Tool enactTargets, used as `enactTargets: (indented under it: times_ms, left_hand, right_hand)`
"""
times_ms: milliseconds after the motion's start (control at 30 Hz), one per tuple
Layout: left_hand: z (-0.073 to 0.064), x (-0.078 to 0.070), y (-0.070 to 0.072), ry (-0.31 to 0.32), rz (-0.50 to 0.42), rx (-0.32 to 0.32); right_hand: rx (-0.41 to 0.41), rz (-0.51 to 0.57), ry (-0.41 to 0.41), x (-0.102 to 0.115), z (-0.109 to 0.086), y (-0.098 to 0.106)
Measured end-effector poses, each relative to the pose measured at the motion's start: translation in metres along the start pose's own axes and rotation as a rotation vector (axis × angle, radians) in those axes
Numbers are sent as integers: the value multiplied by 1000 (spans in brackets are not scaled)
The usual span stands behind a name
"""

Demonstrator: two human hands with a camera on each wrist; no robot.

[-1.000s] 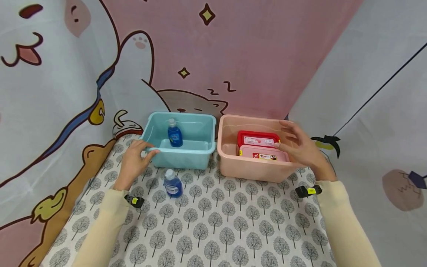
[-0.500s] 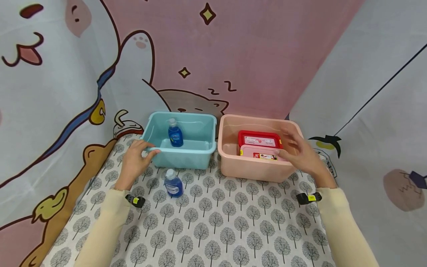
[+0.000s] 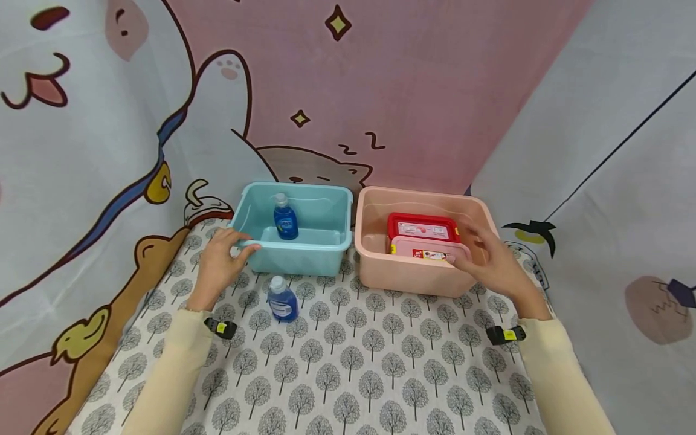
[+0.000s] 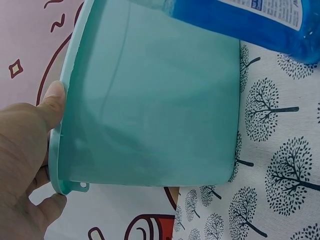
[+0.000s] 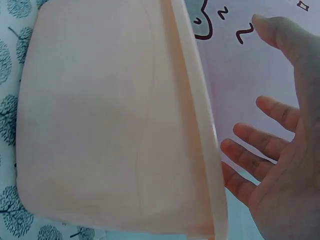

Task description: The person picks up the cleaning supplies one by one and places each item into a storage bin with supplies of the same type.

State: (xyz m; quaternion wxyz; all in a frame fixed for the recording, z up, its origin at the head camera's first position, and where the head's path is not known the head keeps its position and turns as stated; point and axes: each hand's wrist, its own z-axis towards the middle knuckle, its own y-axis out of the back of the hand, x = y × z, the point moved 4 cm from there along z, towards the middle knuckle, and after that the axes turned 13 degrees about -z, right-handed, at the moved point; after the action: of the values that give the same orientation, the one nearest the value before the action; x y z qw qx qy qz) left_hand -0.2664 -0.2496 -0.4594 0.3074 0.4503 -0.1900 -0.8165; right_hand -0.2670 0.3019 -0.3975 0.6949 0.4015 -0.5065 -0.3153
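My left hand (image 3: 220, 260) grips the near left corner of a teal plastic bin (image 3: 296, 260), thumb and fingers at its rim in the left wrist view. Inside that bin stands a blue pump bottle (image 3: 286, 223). A second blue bottle (image 3: 283, 304) with a pale cap stands on the cloth in front. To the right is a peach plastic bin (image 3: 410, 278) with a red-lidded box (image 3: 421, 229) and a pink-lidded box (image 3: 429, 248) in it. Over its right end hovers my right hand (image 3: 497, 266), fingers spread and holding nothing; in the right wrist view they are beside the rim (image 5: 212, 150).
A white cloth with grey trees (image 3: 348, 362) covers the table. Behind the bins hangs a pink and white cartoon curtain (image 3: 413, 90), which also closes off both sides. The two bins stand side by side with a narrow gap.
My right hand has come down and slightly toward me over the right end of the peach bin. My left hand, the bins and the bottles have stayed in place.
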Motion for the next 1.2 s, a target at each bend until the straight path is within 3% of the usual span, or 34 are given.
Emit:
enactTargets:
  times_ms: [633, 1200]
  left_hand:
    - [0, -4, 1, 8, 5, 3]
    - [0, -5, 1, 5, 10, 0]
  right_hand:
    - [-69, -152, 53, -12, -23, -7]
    - [-301, -253, 41, -19, -47, -18]
